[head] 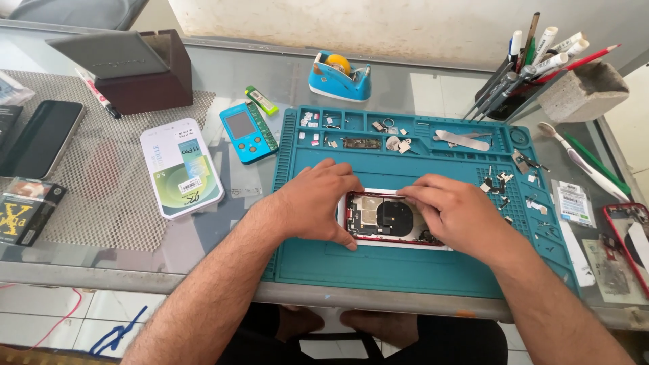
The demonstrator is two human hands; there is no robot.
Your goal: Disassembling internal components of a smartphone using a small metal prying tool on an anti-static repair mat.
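An opened red phone housing (385, 217) lies on a teal repair mat (405, 270), its round charging coil and inner parts showing. My left hand (318, 203) clamps the housing's left end, thumb at the near edge and fingers over the far edge. My right hand (453, 213) rests on the right half, fingertips pressed down onto the inside of the housing near the coil. Whether a small part sits under those fingertips is hidden.
Small screws, brackets and a circuit board (362, 142) lie in the mat's top trays. A blue tape dispenser (339, 76), tool cup (514, 88), blue tester (247, 132), white phone box (181, 167), dark phone (40, 138) and another red phone (629, 236) surround the mat.
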